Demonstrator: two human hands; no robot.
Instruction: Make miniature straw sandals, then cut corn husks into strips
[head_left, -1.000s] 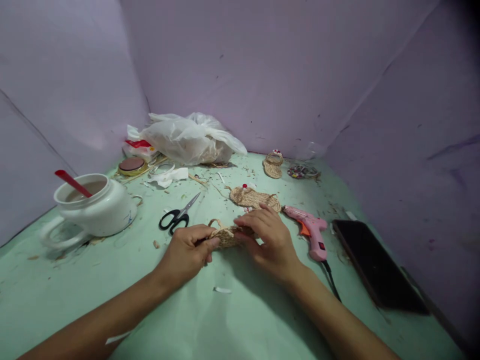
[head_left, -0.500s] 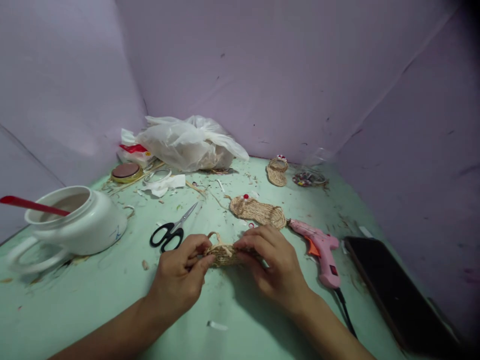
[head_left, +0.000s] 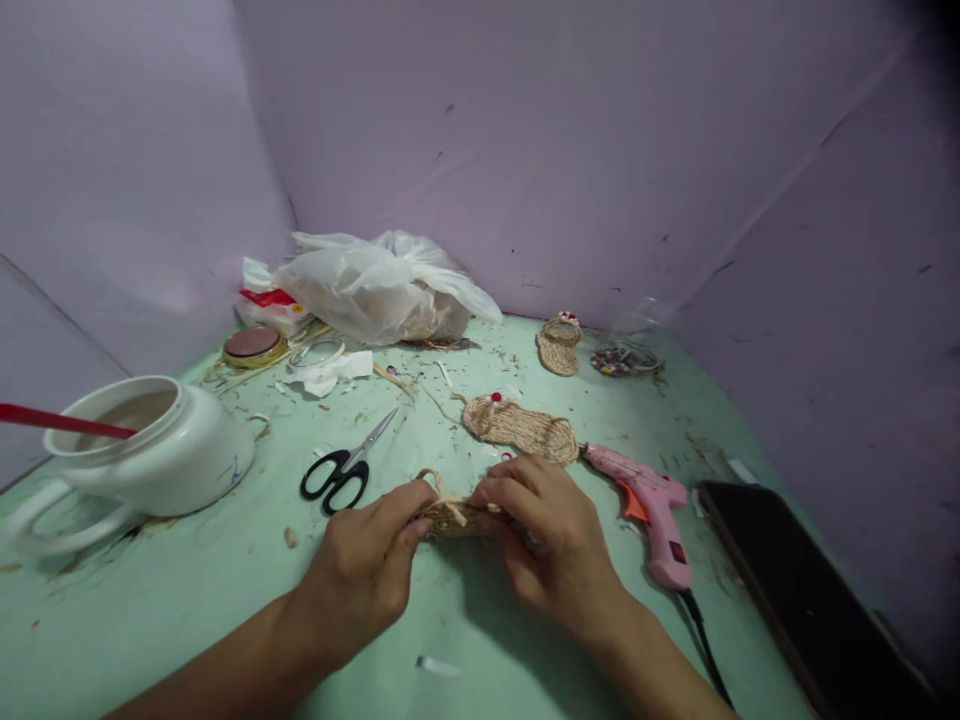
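A small woven straw sandal (head_left: 450, 515) is held low over the green table (head_left: 187, 600) between both hands. My left hand (head_left: 367, 570) pinches its left end, thumb and fingers closed on the weave near a straw loop. My right hand (head_left: 551, 540) grips the right end with curled fingers. A larger finished straw sandal (head_left: 521, 428) with a red bead lies just beyond my right hand.
Black-handled scissors (head_left: 341, 470) lie left of the hands. A pink glue gun (head_left: 649, 505) and a dark phone (head_left: 795, 590) sit to the right. A white pot (head_left: 150, 450) with a red stick is far left. A plastic bag (head_left: 382, 285), another small sandal (head_left: 559, 345) and beads (head_left: 622, 360) are at the back.
Both hands stay on the small sandal and have shifted their fingers slightly on it. The view has tipped a little, so the table items sit lower in the picture.
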